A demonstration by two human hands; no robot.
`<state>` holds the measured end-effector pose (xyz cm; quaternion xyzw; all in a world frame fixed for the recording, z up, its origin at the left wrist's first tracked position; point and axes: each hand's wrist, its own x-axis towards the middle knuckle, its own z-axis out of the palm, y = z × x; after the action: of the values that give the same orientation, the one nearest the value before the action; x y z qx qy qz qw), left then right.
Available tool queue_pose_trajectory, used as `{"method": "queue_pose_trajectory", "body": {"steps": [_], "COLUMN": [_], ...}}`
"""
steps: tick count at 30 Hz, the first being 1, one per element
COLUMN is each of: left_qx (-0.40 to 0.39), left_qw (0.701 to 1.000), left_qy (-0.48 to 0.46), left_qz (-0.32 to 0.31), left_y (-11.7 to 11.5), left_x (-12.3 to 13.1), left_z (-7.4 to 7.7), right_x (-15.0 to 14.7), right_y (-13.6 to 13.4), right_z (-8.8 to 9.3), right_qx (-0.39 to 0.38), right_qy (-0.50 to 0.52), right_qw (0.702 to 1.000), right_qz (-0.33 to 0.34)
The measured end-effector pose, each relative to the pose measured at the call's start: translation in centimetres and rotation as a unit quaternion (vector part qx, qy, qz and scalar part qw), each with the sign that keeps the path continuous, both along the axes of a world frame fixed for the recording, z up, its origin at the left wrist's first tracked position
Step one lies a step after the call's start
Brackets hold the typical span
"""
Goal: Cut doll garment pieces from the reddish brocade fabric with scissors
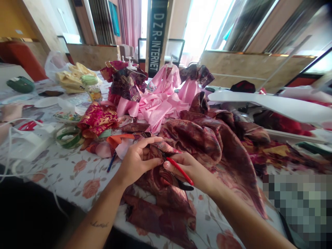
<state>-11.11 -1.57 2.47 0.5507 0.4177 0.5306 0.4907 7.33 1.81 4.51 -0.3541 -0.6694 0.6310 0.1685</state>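
A large piece of reddish-brown patterned fabric (228,148) lies in folds across the middle of the table and hangs toward the front. My left hand (140,160) pinches part of this fabric between thumb and fingers. Close beside it on the right, my right hand (185,167) is closed around a small tool with red and black handles (180,170). The tool's head points left, at the fabric by my left fingertips; its tip is partly hidden. A blue pen (111,162) lies left of my left hand.
Small stands with pink (167,79) and dark dresses (127,84) rise behind the fabric. On the left are green tape (68,136), a jar (92,88), a white power strip (31,141) and another person's hand (12,112). A white board (267,103) lies right.
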Motion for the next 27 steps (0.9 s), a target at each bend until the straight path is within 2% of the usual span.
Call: {"method": "queue_pose_trajectory", "body": {"steps": [8, 20, 27], "left_qx": [-0.012, -0.010, -0.009], "left_qw": [1.000, 0.999, 1.000], "left_qy": [-0.013, -0.032, -0.010], "left_qz": [-0.015, -0.025, -0.014], "left_y": [0.05, -0.03, -0.13], "left_x": [0.01, 0.17, 0.13], "left_z": [-0.09, -0.14, -0.01], "right_x": [-0.30, -0.46, -0.22], "right_y": [0.08, 0.01, 0.06], "right_z": [0.60, 0.57, -0.12], "right_qx": [0.010, 0.003, -0.015], "right_qy": [-0.011, -0.009, 0.014], "right_qw": [1.000, 1.000, 1.000], "right_qz": [0.004, -0.006, 0.001]}}
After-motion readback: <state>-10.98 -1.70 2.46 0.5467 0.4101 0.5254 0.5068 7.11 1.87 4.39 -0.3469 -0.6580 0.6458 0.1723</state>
